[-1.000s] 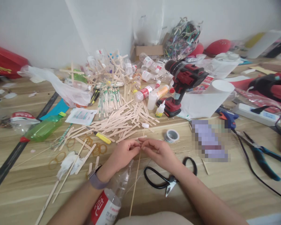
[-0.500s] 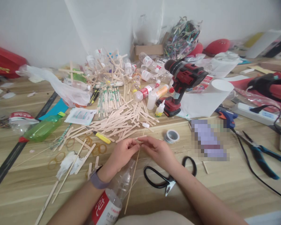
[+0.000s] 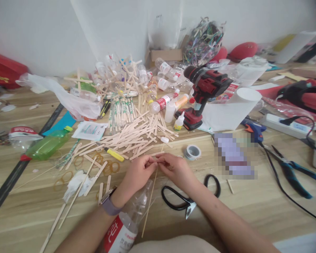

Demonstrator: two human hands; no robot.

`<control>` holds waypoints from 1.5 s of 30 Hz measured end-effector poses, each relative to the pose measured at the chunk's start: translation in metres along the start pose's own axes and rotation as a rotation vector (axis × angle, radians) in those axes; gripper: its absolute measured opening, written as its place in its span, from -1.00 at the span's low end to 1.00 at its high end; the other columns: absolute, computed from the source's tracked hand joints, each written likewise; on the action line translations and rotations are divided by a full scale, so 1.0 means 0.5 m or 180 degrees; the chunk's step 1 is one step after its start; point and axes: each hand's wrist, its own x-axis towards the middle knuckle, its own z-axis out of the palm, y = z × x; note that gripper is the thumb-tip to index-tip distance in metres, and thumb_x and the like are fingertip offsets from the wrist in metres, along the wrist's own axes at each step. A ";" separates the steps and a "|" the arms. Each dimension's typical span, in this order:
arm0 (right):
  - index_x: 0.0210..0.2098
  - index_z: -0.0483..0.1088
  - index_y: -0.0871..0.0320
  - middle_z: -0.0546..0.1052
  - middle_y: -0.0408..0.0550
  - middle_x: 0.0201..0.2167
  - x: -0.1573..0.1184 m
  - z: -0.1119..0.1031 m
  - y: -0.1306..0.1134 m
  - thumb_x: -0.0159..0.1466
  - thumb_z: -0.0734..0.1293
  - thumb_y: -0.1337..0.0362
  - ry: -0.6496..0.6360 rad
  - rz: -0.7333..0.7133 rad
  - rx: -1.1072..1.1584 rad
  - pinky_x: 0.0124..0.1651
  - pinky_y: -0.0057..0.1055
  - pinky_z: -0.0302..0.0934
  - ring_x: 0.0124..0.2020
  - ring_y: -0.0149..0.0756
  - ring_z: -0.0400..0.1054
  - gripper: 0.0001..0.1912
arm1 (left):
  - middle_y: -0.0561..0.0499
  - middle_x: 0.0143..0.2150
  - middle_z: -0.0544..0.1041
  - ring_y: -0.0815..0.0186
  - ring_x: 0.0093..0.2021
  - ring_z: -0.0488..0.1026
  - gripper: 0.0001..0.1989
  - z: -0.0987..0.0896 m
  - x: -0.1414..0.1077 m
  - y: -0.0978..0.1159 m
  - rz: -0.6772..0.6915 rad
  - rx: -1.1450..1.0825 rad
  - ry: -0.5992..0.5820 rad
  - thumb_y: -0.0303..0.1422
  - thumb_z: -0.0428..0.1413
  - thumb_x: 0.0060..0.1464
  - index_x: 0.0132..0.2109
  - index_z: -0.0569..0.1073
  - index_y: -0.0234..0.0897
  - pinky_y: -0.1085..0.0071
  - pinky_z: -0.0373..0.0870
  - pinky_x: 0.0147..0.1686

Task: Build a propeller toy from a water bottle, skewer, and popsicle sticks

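My left hand [image 3: 140,174], with a watch on its wrist, and my right hand [image 3: 176,169] meet fingertip to fingertip over the table. Both are closed in a pinch at a thin bamboo skewer [image 3: 149,208], which slants down toward me between my arms. Whether something small sits at the fingertips is too fine to make out. Just beyond the hands, a white cap [image 3: 164,140] lies by the skewer's far end. A clear plastic bottle [image 3: 140,202] with a red and white label is partly hidden behind my left forearm. Black-handled scissors [image 3: 176,199] lie partly beneath my right forearm.
Piled craft sticks [image 3: 131,137] spread beyond my hands, near a yellow cutter [image 3: 114,154] and rubber bands [image 3: 112,166]. A wire spool [image 3: 192,152], glue bottle [image 3: 179,121], drill [image 3: 200,95], glue gun [image 3: 255,129] and pliers [image 3: 292,172] lie to the right. A green bottle [image 3: 48,144] lies left.
My fingertips have shifted slightly while staying pinched at the skewer. The whole view has moved a little; the things on the table stay in place.
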 end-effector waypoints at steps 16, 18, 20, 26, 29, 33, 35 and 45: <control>-0.30 0.40 0.12 0.47 0.17 0.00 -0.019 -0.002 0.007 0.33 0.21 0.36 0.0062 -0.0782 -0.1077 -0.16 -0.20 0.39 -0.19 -0.14 0.47 -0.85 | 0.09 -0.50 0.43 0.37 -0.48 0.28 -0.80 0.000 0.019 -0.027 -0.0471 -0.1108 -0.0599 -0.23 0.17 -0.02 -0.40 0.48 -0.31 0.43 0.19 -0.43; -0.31 0.39 0.11 0.52 0.13 -0.08 -0.017 -0.005 0.007 0.32 0.21 0.37 -0.0104 -0.0732 -0.0887 -0.22 -0.25 0.37 -0.23 -0.17 0.47 -0.86 | 0.07 -0.46 0.48 0.33 -0.43 0.33 -0.82 -0.003 0.017 -0.024 -0.0364 -0.1039 -0.0618 -0.26 0.16 0.00 -0.38 0.50 -0.30 0.42 0.21 -0.39; -0.37 0.36 0.11 0.54 0.07 -0.22 -0.015 -0.006 0.008 0.29 0.22 0.40 -0.0167 -0.0637 -0.0708 -0.31 -0.32 0.33 -0.34 -0.23 0.45 -0.86 | 0.05 -0.43 0.51 0.31 -0.41 0.36 -0.85 -0.006 0.011 -0.015 -0.0171 -0.0694 -0.0509 -0.29 0.14 0.04 -0.36 0.51 -0.28 0.41 0.21 -0.37; -0.44 0.27 0.10 0.43 -0.14 -0.44 -0.007 0.002 0.009 0.14 0.25 0.51 0.0037 -0.0272 -0.0332 -0.45 -0.49 0.20 -0.53 -0.40 0.30 -0.82 | 0.01 -0.38 0.56 0.27 -0.38 0.43 -0.88 0.000 -0.009 0.007 0.0417 0.0897 0.0140 -0.42 0.07 0.11 -0.29 0.52 -0.26 0.40 0.21 -0.35; -0.47 0.27 0.11 0.37 -0.21 -0.51 -0.006 0.003 0.007 0.09 0.26 0.53 0.0082 -0.0117 -0.0200 -0.51 -0.53 0.13 -0.59 -0.45 0.23 -0.81 | 0.01 -0.39 0.55 0.28 -0.38 0.43 -0.89 0.008 -0.012 0.007 0.0519 0.1155 0.0244 -0.46 0.07 0.10 -0.32 0.50 -0.26 0.42 0.19 -0.37; -0.47 0.28 0.11 0.32 -0.25 -0.56 -0.004 0.001 0.005 0.08 0.26 0.53 0.0070 0.0002 -0.0106 -0.52 -0.54 0.11 -0.59 -0.46 0.21 -0.82 | 0.04 -0.44 0.52 0.31 -0.41 0.40 -0.89 0.013 -0.014 0.008 0.0564 0.1308 0.0410 -0.50 0.08 0.06 -0.37 0.49 -0.26 0.44 0.16 -0.39; -0.47 0.29 0.11 0.32 -0.25 -0.56 -0.003 0.001 0.005 0.08 0.26 0.53 0.0040 0.0022 -0.0081 -0.51 -0.53 0.12 -0.59 -0.45 0.21 -0.82 | 0.04 -0.45 0.51 0.33 -0.42 0.38 -0.89 0.012 -0.014 0.010 0.0577 0.1316 0.0439 -0.50 0.08 0.04 -0.38 0.49 -0.27 0.44 0.14 -0.40; -0.33 0.35 0.14 0.48 0.10 -0.14 -0.008 -0.002 0.009 0.27 0.21 0.43 0.0028 -0.0107 -0.0092 -0.28 -0.36 0.36 -0.33 -0.31 0.45 -0.88 | 0.13 -0.50 0.41 0.40 -0.47 0.25 -0.87 0.002 0.010 -0.009 -0.0265 -0.1204 -0.0359 -0.31 0.14 -0.05 -0.43 0.48 -0.30 0.46 0.13 -0.43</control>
